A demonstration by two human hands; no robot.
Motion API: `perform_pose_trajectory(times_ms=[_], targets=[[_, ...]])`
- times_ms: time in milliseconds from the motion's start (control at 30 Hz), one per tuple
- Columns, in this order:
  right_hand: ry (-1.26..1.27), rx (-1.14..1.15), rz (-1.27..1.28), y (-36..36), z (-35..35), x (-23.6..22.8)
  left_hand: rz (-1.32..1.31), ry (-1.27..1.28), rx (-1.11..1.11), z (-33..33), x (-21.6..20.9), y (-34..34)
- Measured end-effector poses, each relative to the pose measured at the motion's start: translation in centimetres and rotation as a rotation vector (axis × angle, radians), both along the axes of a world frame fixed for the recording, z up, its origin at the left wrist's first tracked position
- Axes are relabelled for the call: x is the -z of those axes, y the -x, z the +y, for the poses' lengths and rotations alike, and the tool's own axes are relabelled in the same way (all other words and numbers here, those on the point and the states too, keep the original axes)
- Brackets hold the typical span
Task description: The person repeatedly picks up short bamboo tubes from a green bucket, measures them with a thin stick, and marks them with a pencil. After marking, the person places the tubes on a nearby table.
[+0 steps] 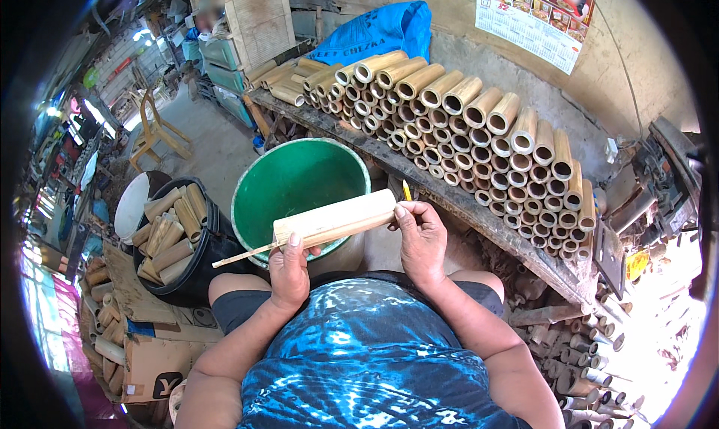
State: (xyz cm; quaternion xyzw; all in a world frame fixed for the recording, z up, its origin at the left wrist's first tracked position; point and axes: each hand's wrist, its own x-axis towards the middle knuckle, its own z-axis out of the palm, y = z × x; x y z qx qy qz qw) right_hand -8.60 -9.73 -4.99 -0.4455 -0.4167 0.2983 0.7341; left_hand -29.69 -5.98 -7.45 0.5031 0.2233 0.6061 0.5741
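Observation:
A pale bamboo tube (337, 218) lies slantwise between my two hands, over the near rim of a green tub (251, 176). My left hand (290, 270) grips its left end from below, thumb on the near side. A thin bamboo stick (247, 255) juts out leftward beside that hand, apparently held in it too. At the tube's right end, my right hand (424, 242) pinches the edge between thumb and fingers. A yellow pencil (407, 191) with a dark point rises from behind the right fingers. The inside of the tub looks empty.
Many bamboo tubes (479, 114) are stacked on a low wooden bench (517, 258) along the wall. A black bucket (213, 253) of bamboo pieces stands at left, by a cardboard box (161, 361). A blue sack (382, 32) sits behind the stack. A wooden chair (153, 133) stands far left.

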Motion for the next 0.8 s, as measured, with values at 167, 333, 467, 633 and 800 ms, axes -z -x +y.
perform_pose_trajectory(times_ms=[167, 333, 467, 633, 800], targets=[[0.004, 0.031, -0.061, 0.0, 0.2, 0.2, 0.012, -0.035, 0.001, 0.0, 0.1, -0.1], [0.022, 0.118, -0.170, 0.0, 0.4, 0.3, 0.004, -0.047, 0.000, -0.1, 0.1, -0.2], [0.028, 0.137, -0.199, 0.1, 0.6, 0.4, 0.022, -0.057, -0.008, 0.0, 0.1, -0.2], [-0.019, 0.224, -0.339, 0.4, 0.7, 0.9, 0.001, -0.024, -0.048, 0.0, 0.0, -0.4], [-0.065, 0.251, -0.477, 0.2, 0.6, 1.2, -0.015, -0.010, -0.034, 0.2, -0.3, -0.1]])
